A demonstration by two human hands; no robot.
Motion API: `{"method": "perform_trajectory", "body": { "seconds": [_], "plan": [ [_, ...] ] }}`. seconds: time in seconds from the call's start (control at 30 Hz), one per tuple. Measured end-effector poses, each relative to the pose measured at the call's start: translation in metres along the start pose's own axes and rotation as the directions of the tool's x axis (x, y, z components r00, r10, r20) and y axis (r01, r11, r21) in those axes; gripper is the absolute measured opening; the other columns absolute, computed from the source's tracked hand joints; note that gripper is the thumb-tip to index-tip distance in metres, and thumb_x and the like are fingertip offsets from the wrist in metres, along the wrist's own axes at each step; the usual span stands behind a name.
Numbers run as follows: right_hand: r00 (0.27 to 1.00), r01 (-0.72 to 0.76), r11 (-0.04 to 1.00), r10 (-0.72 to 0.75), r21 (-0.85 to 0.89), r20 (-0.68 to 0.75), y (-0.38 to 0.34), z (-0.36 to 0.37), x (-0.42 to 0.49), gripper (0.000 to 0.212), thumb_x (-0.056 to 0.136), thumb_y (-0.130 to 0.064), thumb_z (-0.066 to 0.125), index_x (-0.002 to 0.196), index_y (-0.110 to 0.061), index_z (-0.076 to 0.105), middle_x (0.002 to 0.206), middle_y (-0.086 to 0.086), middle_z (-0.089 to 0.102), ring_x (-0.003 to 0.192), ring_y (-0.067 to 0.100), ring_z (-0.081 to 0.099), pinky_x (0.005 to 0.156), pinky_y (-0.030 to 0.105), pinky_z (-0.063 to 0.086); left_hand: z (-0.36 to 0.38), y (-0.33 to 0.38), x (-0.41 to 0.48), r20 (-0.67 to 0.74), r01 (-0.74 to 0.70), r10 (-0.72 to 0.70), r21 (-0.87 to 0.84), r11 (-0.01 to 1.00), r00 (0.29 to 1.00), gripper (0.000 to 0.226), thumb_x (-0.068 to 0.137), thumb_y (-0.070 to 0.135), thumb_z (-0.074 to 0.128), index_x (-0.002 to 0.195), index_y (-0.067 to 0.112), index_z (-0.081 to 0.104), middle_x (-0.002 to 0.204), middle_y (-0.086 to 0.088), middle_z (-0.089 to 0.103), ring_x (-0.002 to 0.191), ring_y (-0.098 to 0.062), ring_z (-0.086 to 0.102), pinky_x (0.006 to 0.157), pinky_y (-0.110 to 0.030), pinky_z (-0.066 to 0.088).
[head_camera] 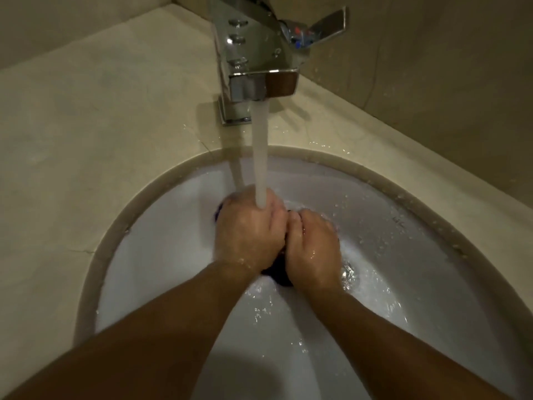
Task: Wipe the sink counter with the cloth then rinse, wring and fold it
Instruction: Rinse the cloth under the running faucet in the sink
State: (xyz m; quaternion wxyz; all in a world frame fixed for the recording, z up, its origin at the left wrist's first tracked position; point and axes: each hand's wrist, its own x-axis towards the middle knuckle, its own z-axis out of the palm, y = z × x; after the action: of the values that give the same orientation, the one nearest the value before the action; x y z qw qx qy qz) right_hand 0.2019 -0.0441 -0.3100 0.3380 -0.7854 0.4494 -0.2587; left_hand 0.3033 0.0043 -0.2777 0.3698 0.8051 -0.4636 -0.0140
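Both forearms reach up from the bottom edge into the white sink (pixel 161 226); the left hand (pixel 248 232) and right hand (pixel 314 243) sit knuckle to knuckle, fingers curled round the dark cloth (pixel 277 274), which shows only between and below them; water (pixel 261 157) falls onto the left hand; behind stands the chrome tap (pixel 253 53) on the wet beige counter (pixel 101 125).
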Motion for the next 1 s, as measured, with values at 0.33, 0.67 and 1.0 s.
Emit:
{"method": "perform_trajectory", "body": {
  "seconds": [0.33,0.67,1.0],
  "plan": [
    [0.935,-0.301,0.697,0.350,0.651,0.057,-0.048,-0.004,-0.005,0.026,0.085,-0.047,0.053,0.094,-0.035,0.075,0.116,-0.013,0.068,0.113,0.010,0.062,0.101,0.031,0.048,-0.039,-0.014,-0.006,-0.197,0.079,-0.096,-0.094,0.992,0.976,0.030,0.092,0.032,0.050,0.072,0.011,0.053,0.094,-0.005,0.050,0.089,-0.022,0.049,0.080,-0.031,0.042],
    [0.996,-0.068,0.997,0.070,0.036,-0.055,-0.012,0.021,-0.023,0.052,0.092,-0.052,0.033,0.126,-0.028,0.063,0.117,-0.006,0.067,0.107,0.019,0.053,0.096,0.042,0.045,-0.013,-0.033,-0.034,0.032,-0.130,0.127,0.338,0.932,0.991,0.032,0.098,0.030,0.042,0.100,0.014,0.069,0.095,-0.005,0.070,0.089,-0.027,0.064,0.084,-0.041,0.044],
    [0.995,0.001,0.989,-0.016,-0.150,-0.101,-0.001,0.028,-0.001,0.031,0.093,-0.037,0.039,0.080,-0.021,0.062,0.080,-0.004,0.063,0.079,0.022,0.054,0.074,0.041,0.049,0.002,-0.031,-0.025,0.052,-0.105,0.091,0.496,0.862,0.994,0.047,0.102,0.046,0.044,0.082,0.011,0.069,0.077,-0.012,0.068,0.077,-0.032,0.060,0.073,-0.045,0.045]
  ]
}}
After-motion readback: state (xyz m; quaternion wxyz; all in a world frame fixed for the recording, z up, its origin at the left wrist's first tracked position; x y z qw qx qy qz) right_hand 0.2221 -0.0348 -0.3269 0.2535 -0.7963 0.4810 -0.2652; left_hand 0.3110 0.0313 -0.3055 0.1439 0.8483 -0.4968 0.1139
